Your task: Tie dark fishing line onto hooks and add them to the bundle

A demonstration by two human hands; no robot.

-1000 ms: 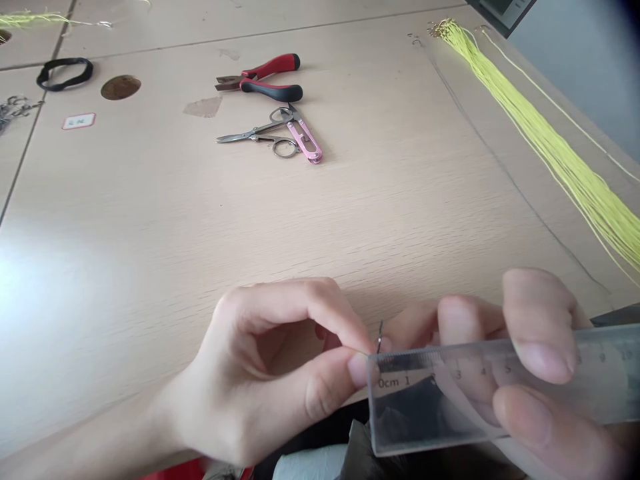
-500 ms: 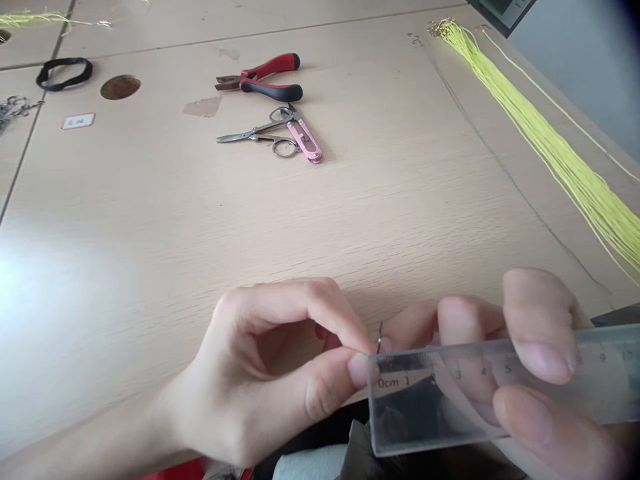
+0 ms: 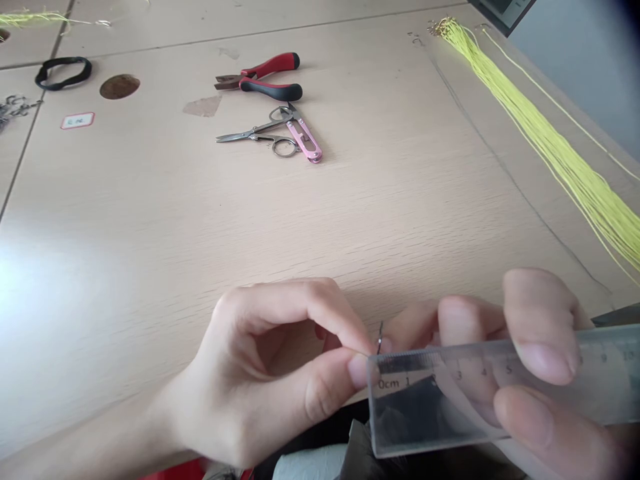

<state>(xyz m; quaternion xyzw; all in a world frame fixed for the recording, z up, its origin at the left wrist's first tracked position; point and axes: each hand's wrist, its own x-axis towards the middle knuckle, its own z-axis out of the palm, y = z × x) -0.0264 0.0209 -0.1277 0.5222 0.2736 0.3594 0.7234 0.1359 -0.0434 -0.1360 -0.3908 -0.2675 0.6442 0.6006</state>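
Note:
My left hand [image 3: 280, 373] pinches a tiny dark metal wire piece [image 3: 380, 339] between thumb and forefinger, and only its tip shows above the fingers. My right hand [image 3: 530, 340] grips a clear plastic centimetre ruler [image 3: 450, 393] from behind and above, with its fingers visible through the plastic. The ruler's zero end sits just beside the left thumb, right under the wire. Both hands hover close together at the near edge of the wooden table.
Red-and-black pliers [image 3: 260, 79], steel scissors [image 3: 250, 135] and pink thread snips [image 3: 303, 140] lie on the table [image 3: 320, 227]. A long bundle of yellow cords [image 3: 560, 147] runs along the right side. A black elastic band [image 3: 63, 73] and a brown disc [image 3: 119, 87] lie far left.

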